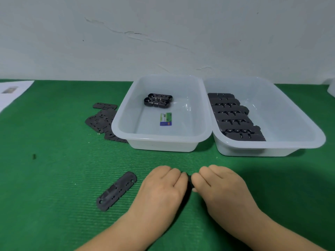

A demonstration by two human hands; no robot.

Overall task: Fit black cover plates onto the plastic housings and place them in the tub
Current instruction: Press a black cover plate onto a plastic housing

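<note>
Here, from the head view, we see both hands low over the green mat [54,169], near its front edge and about midway along it. The left hand [163,189] and the right hand [221,187] meet knuckle to knuckle, fingers curled down, and between them only a sliver of a black part [189,180] shows. Both hands grip it with fingers closed narrowly round it; whether it is a housing, a plate or both together we cannot tell, since the hands hide nearly all of it.

Just left of the left hand, a single black cover plate [117,191] lies flat on the mat, long and narrow with rounded ends and small holes, set at a slant.

Toward the back edge stand two translucent white tubs, side by side and touching. The left tub [163,142] holds two black housings [158,100] lying close together near its far wall, and a small coloured card [165,119] on its floor. The right tub [272,149] holds a row of black parts [233,116] stacked overlapping along its left wall.

Against the left tub's left wall, a loose pile of cover plates [101,118] lies on the mat. A white sheet of paper [12,93] sits at the back left corner.
</note>
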